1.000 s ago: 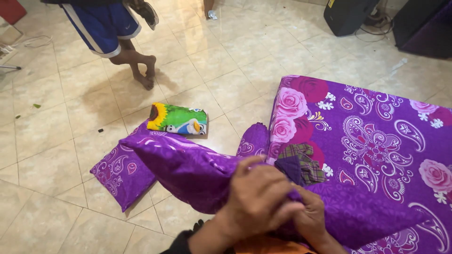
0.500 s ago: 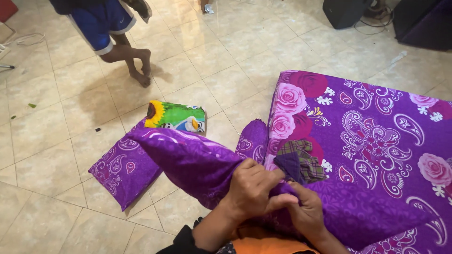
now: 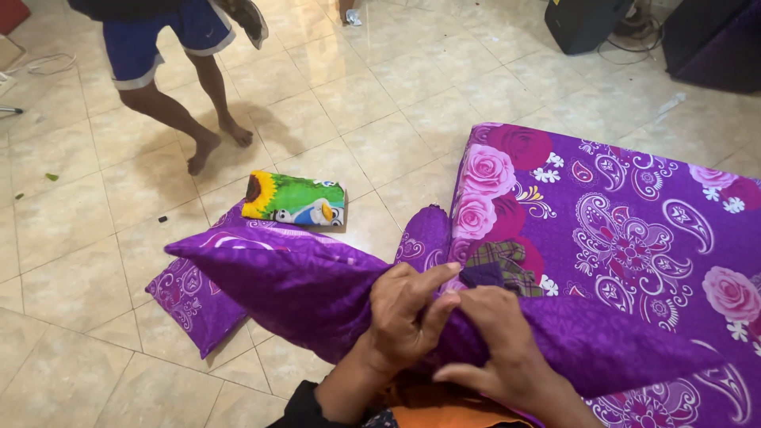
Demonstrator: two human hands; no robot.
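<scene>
I hold a purple pillow in a patterned purple case [image 3: 293, 281] across my lap, its far end pointing left over the floor. My left hand [image 3: 404, 313] grips the cloth near the pillow's middle, fingers curled into the fabric. My right hand [image 3: 495, 341] presses on the cloth just to the right, fingers bent over it. Behind my hands a folded plaid cloth [image 3: 499, 265] lies on the mattress with the purple floral sheet [image 3: 634, 230].
A second purple pillow [image 3: 194, 297] lies on the tiled floor under the held one. A small green cartoon-print pillow [image 3: 295, 200] rests beyond it. Another person in blue shorts [image 3: 158, 47] walks at the top left. Dark boxes [image 3: 587, 24] stand at the top right.
My hands shifted on the pillow: the right hand came over the top of the cloth and the pillow's left end dropped lower. The person in blue shorts stepped to the left.
</scene>
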